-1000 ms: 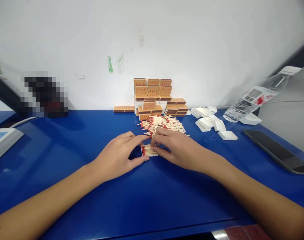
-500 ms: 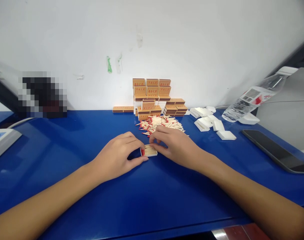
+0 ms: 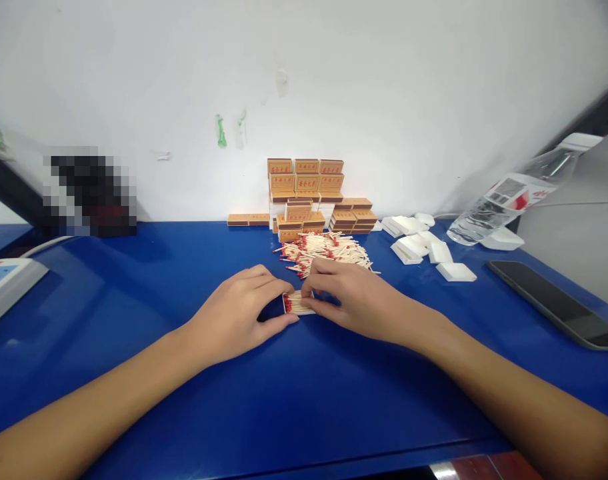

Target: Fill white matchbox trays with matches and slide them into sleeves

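A small white matchbox tray [image 3: 285,304] filled with red-headed matches [image 3: 297,303] lies on the blue table. My left hand [image 3: 244,305] grips the tray's left end, thumb at the near side and forefinger at the far side. Bent over the tray's right end, my right hand [image 3: 354,293] has its thumb and fingertips closed on the matches there. Just behind it spreads a loose pile of matches [image 3: 329,249], partly covered by that hand. Beyond the pile stand stacked orange matchboxes [image 3: 307,183] against the wall.
Several white trays [image 3: 457,272] lie at right, near a tilted plastic bottle [image 3: 514,193] and a dark phone [image 3: 554,303]. A white device [image 3: 14,280] sits at the left edge, with a pixelated dark object [image 3: 91,193] behind it. The blue table [image 3: 284,407] extends toward me.
My right fingertips have moved down and inward onto the matches at the tray's right end. My left hand keeps its hold on the tray. The view has shifted slightly.
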A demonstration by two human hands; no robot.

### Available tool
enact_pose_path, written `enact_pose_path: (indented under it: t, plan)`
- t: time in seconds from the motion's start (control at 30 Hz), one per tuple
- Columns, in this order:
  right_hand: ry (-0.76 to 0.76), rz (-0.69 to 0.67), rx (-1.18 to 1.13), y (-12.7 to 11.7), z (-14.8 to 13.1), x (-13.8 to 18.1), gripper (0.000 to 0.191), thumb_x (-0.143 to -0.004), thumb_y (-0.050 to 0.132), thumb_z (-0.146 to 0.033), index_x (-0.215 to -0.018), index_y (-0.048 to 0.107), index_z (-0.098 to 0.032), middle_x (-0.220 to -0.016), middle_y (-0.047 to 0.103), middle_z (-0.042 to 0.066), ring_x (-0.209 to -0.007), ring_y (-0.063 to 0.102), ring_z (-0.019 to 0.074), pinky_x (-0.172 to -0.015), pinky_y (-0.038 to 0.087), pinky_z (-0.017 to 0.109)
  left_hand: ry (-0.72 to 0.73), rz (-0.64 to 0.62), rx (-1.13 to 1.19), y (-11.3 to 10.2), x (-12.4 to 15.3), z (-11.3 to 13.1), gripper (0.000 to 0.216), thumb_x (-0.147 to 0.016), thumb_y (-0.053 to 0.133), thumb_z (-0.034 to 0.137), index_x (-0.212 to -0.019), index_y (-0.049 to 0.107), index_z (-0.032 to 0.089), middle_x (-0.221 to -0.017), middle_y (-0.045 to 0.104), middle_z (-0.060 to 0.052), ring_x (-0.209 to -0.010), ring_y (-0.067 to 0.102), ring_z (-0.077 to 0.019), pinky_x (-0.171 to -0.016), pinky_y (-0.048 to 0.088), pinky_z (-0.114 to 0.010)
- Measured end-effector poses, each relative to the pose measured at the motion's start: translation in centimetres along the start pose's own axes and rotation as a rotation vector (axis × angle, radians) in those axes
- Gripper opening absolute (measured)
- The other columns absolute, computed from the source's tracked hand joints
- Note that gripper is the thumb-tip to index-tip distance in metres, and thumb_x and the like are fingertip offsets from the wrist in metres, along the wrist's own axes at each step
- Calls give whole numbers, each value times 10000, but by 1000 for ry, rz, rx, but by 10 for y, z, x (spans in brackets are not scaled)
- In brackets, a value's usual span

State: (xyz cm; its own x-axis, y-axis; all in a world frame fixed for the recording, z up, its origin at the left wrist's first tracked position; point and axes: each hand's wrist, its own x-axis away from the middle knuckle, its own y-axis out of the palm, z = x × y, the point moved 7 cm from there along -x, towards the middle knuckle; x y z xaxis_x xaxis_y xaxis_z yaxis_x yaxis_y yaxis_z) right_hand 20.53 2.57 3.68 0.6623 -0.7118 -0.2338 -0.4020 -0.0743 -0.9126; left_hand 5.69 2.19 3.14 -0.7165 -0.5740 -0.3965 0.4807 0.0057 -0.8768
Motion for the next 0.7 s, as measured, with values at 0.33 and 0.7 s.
enact_pose_path:
  t: [0.33,0.7]
  plan:
    - [-17,18,-8,-2,2,1,94,-1010,611,-205,-995,703,-190,-980,642,58,-837,602,170,-729,435,296,45,27,7,0,0,3,193,-977,699,308,-1118,707,175,-1113,749,-93,-1025,667,-253,-921,563,-426]
    - [479,479,102,-109,110,23,195,-920,663,-362,-861,747,-197,-757,694,51,-670,574,186,-639,415,326,85,113,15,-3,4,2,152,-995,667,287,-1050,749,172,-1133,733,-98,-989,675,-242,-880,580,-433]
